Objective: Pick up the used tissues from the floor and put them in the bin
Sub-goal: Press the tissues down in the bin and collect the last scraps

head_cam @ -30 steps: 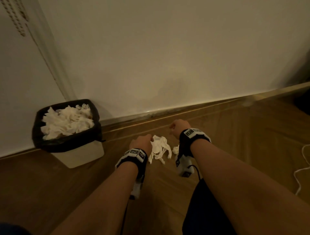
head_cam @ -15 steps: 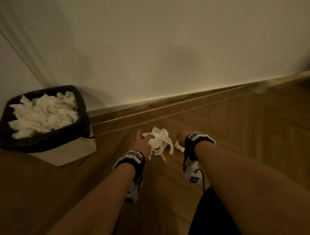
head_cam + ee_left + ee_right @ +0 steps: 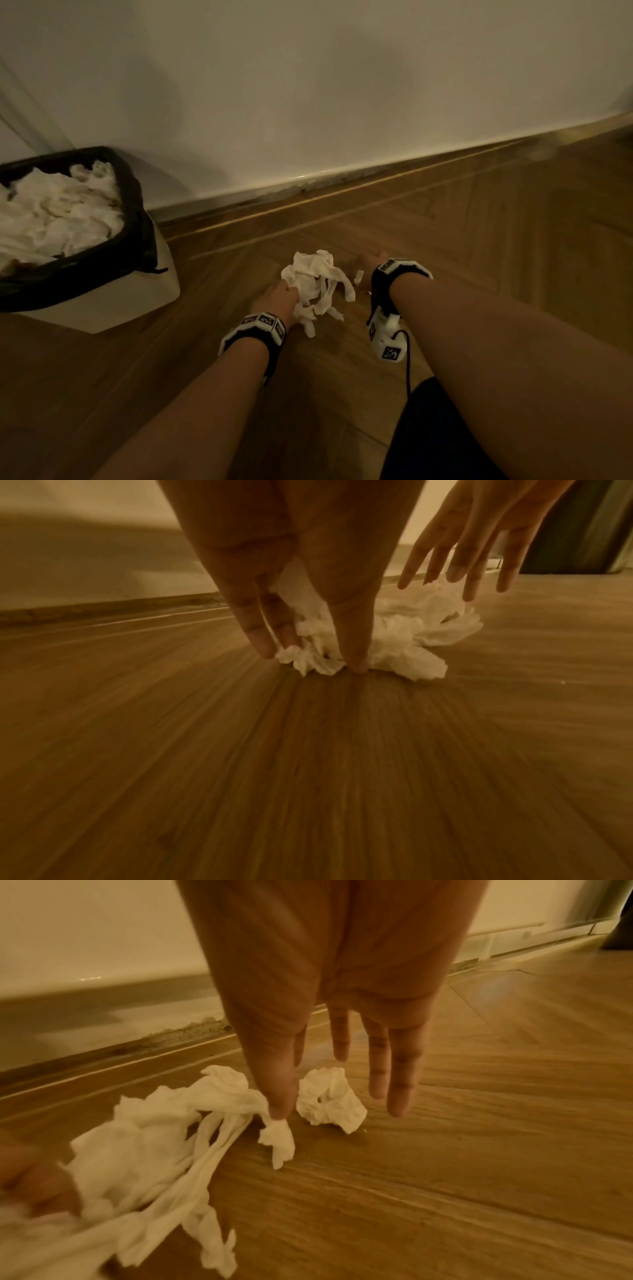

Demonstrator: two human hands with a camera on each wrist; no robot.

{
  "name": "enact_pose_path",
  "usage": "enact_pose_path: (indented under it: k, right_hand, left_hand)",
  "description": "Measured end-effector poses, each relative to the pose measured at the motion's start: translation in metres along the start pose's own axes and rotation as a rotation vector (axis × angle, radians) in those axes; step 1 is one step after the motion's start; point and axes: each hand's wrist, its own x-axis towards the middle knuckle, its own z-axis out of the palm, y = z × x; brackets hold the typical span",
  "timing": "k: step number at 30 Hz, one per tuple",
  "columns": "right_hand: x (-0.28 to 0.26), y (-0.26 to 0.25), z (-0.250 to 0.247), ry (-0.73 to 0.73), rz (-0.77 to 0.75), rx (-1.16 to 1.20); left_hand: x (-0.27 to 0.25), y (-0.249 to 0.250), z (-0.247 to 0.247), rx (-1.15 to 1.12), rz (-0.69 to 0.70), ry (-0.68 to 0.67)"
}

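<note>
We see a crumpled white tissue wad (image 3: 313, 277) lying on the wooden floor (image 3: 479, 240), close to the skirting board (image 3: 342, 186) of the far wall (image 3: 308, 85). Twisted strands of it trail toward us and to the right. Just to its right lies a small separate tissue scrap (image 3: 329, 1100), apart from the wad.

Our left hand (image 3: 275, 299) is down at the near left edge of the wad. In the left wrist view its fingers (image 3: 352, 642) point down at the floor with the tissue bunched between them, so we take them as pinched on the wad; the fingertips touch the floor.

Our right hand (image 3: 371, 262) hangs just right of the wad, over the scrap. Its fingers (image 3: 399, 1080) are straight and spread apart, holding nothing. In the right wrist view the thumb tip meets a strand of the wad, while the other fingertips stand just above the floor beside the scrap.

To the far left stands the bin (image 3: 102, 301), white with a black liner (image 3: 135, 205) folded over its rim, set against the wall. It is heaped with white tissues (image 3: 58, 212) up to the rim. It stands well apart from the wad.

Both wrists carry black bands with white marker blocks (image 3: 262, 323), and a white camera unit (image 3: 385, 337) with a black cable hangs under the right wrist.
</note>
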Motion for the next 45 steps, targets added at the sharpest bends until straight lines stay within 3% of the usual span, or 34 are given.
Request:
enact_pose_path:
  k: [3, 6, 10, 12, 15, 19, 22, 25, 29, 32, 35, 37, 39, 41, 42, 45]
  right_hand:
    - [-0.001, -0.005, 0.0, 0.024, -0.032, 0.01]
    - [-0.002, -0.012, 0.0, -0.009, -0.029, -0.02]
    - [-0.007, -0.014, 0.007, -0.039, -0.022, 0.02]
    - [-0.015, -0.013, 0.008, -0.053, 0.016, -0.068]
    - [-0.023, -0.014, 0.006, -0.062, 0.014, -0.149]
    - [-0.022, -0.011, 0.003, -0.08, 0.026, -0.127]
    - [-0.01, -0.009, 0.001, -0.047, 0.015, 0.267]
    - [-0.005, -0.012, -0.007, -0.067, 0.008, 0.782]
    - [-0.014, -0.008, -0.015, -0.059, -0.011, 0.762]
    - [-0.034, -0.008, -0.025, -0.044, -0.061, 0.953]
    - [-0.055, -0.004, -0.038, 0.007, 0.01, 1.024]
    - [-0.062, -0.005, -0.044, 0.041, 0.015, 1.257]
    - [-0.074, -0.008, -0.048, 0.067, -0.059, 1.52]
    - [-0.085, -0.014, -0.054, -0.093, -0.032, 1.871]
    - [-0.091, -0.019, -0.059, -0.141, -0.038, 1.98]
    - [-0.109, -0.032, -0.074, -0.096, -0.173, 1.968]
  left_hand:
    - [-0.002, -0.001, 0.004, -0.014, 0.015, 0.002]
    - [-0.003, 0.0, 0.002, -0.205, -0.008, 0.003]
    - [-0.008, -0.007, 0.007, -0.435, -0.12, 0.15]
    - [-0.011, -0.012, 0.007, -0.477, -0.176, 0.209]
    - [-0.012, -0.017, 0.001, -0.474, -0.217, 0.232]
    - [-0.011, -0.026, -0.008, -0.726, -0.346, 0.21]
    - [-0.015, -0.03, -0.011, -0.979, -0.338, 0.247]
    - [-0.016, -0.031, -0.02, -0.866, -0.383, 0.097]
    - [-0.022, -0.032, -0.034, -0.958, -0.433, 0.046]
    - [-0.028, -0.034, -0.039, -1.225, -0.464, 0.117]
    - [-0.043, -0.033, -0.052, -1.403, -0.371, 0.203]
    - [-0.052, -0.034, -0.061, -1.422, -0.34, 0.218]
    - [-0.061, -0.035, -0.073, -1.275, -0.321, 0.267]
    - [-0.069, -0.035, -0.081, -1.218, -0.273, 0.359]
    - [-0.075, -0.033, -0.085, -1.296, -0.241, 0.391]
    - [-0.087, -0.025, -0.1, -1.673, -0.172, 0.367]
